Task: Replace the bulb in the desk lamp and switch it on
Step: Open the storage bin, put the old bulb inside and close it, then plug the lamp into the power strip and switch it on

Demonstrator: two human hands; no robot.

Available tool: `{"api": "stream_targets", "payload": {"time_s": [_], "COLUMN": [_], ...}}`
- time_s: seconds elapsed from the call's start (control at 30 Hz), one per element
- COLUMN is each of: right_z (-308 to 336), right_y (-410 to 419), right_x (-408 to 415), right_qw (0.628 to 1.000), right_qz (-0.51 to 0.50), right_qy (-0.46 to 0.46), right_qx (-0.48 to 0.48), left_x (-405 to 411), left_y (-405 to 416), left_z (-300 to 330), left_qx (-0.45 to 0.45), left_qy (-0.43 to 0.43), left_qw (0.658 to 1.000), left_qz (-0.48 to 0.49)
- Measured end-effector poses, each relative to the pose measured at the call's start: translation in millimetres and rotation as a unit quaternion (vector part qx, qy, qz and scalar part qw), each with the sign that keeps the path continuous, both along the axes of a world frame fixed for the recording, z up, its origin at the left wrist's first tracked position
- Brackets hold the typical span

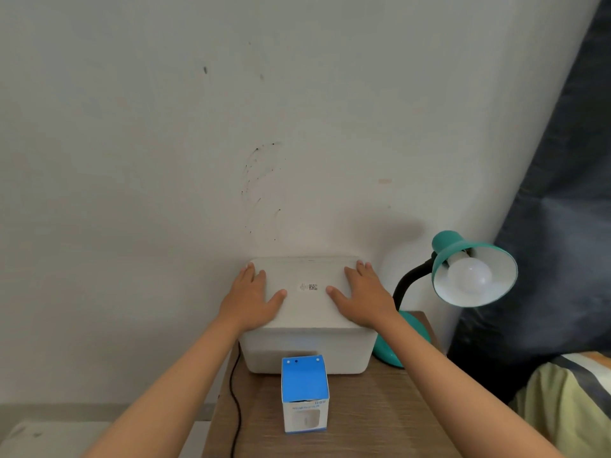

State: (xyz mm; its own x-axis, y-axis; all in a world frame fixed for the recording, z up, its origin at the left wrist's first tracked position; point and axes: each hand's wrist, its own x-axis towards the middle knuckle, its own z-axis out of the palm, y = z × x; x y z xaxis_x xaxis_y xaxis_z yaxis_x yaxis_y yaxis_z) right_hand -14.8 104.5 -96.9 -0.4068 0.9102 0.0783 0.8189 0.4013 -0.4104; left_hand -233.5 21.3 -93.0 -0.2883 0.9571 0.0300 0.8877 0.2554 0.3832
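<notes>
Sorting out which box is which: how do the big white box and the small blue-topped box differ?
The white box is much larger, plain white with one small label on its lid; the blue-topped box is small, with blue top and printed front. Left hand and right hand rest flat on the white box; the blue-topped box is untouched. Both stand on the wooden table.

— Colours along the rear edge of the wooden table [380, 421]?
— White box [307, 345], small black-and-white code label [309, 287] on top; teal lamp shade [463, 252], white inside, with white bulb [469, 276]; black neck [408, 282]; teal base [401, 342].
— Toward the front edge?
— Blue-topped carton [305, 393], white front with blue trim and a pale bulb picture. Brown wood grain beneath. Black cable [235, 391] down the left edge.
— Backdrop?
— Off-white wall [165, 143] with dark specks; dark navy curtain [562, 193]; yellow-green fabric [568, 401], striped dark and cream.
</notes>
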Motion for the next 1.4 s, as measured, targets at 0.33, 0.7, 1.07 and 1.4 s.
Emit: {"api": "stream_targets", "payload": {"time_s": [0.33, 0.7, 1.07, 1.4], "right_z": [0.1, 3.6, -24.6, -92.0], "right_y": [5.4, -16.8, -155.5, -238.0], "right_x": [-4.8, 1.0, 8.7, -6.8], "right_qw": [1.000, 0.965, 0.928, 0.969], "right_qz": [-0.001, -0.023, 0.150, 0.229], "right_qy": [-0.031, 0.178, 0.239, -0.004], "right_qx": [-0.003, 0.193, 0.243, 0.096], "left_x": [0.3, 15.1, 57.4, 76.4], "left_y": [3.3, -16.3, -148.6, -281.7], "left_z": [-2.9, 6.6, -21.3, -91.4], "left_qx": [-0.010, 0.124, 0.234, 0.086], "left_qy": [0.037, 0.048, -0.063, -0.097], "left_qw": [0.999, 0.990, 0.970, 0.984], "left_qz": [-0.004, 0.044, 0.017, 0.125]}}
